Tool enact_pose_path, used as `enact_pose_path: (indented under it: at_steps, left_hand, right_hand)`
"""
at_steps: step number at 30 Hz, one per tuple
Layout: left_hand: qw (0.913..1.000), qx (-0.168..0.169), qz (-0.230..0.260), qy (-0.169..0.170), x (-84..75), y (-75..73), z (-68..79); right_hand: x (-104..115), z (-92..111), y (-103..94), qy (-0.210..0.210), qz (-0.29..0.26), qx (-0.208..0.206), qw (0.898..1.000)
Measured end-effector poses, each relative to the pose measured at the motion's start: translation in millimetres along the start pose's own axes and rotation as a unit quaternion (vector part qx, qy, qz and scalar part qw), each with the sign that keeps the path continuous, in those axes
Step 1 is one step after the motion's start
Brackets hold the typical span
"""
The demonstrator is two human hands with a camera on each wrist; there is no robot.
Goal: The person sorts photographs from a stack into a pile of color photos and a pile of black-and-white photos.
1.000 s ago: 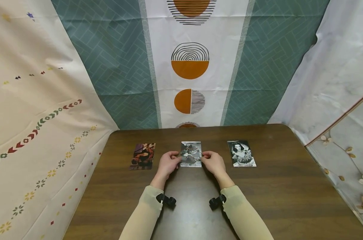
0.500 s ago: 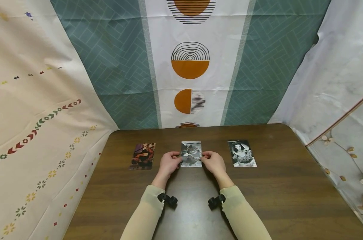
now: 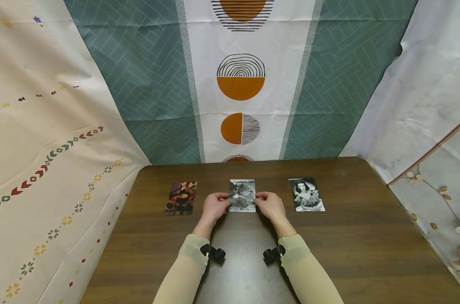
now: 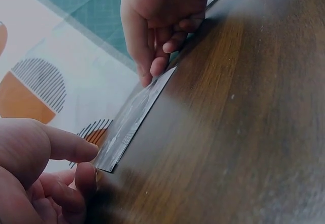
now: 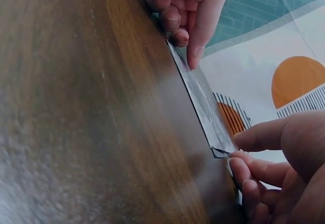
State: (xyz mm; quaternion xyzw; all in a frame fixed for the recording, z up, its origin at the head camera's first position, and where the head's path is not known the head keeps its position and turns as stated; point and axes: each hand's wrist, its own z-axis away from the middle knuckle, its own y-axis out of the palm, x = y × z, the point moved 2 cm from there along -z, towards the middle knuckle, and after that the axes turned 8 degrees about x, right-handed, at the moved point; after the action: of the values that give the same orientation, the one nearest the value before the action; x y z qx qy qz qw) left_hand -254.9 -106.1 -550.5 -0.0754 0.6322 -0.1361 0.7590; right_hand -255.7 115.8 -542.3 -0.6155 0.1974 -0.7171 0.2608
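A black-and-white photo print (image 3: pixel 242 195) lies near the far side of the wooden table, between my two hands. My left hand (image 3: pixel 214 207) pinches its left edge between thumb and fingers. At the opposite edge, my right hand (image 3: pixel 271 206) pinches the print in the same way. Seen low in the left wrist view, the print (image 4: pixel 133 125) lies flat along the tabletop. In the right wrist view, a thin layer lifts slightly at the near corner of the print (image 5: pixel 205 107), beside the right fingertips.
To the left lies a dark reddish photo print (image 3: pixel 181 198). Another black-and-white print (image 3: pixel 307 194) lies to the right, slightly tilted. The brown table (image 3: pixel 366 253) meets a green and white patterned curtain (image 3: pixel 158 84) at its far edge. Patterned cloths hang at both sides.
My left hand and forearm have shifted very slightly to the right. The prints lie where they were, and both hands keep their grip on the middle one.
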Motion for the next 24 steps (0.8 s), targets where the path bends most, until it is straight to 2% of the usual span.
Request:
enact_pose_path:
  at_steps: [17, 24]
  left_hand:
    - [0.9989, 0.006, 0.046, 0.002, 3.2, -1.2, 1.3]
    - [0.9979, -0.002, 0.065, 0.006, 2.2, -1.6, 1.8]
  right_hand:
    - [1.8, 3.6, 5.1, -0.005, -0.048, -0.002, 0.999]
    - [2.6, 3.6, 5.0, -0.007, -0.068, 0.003, 0.998]
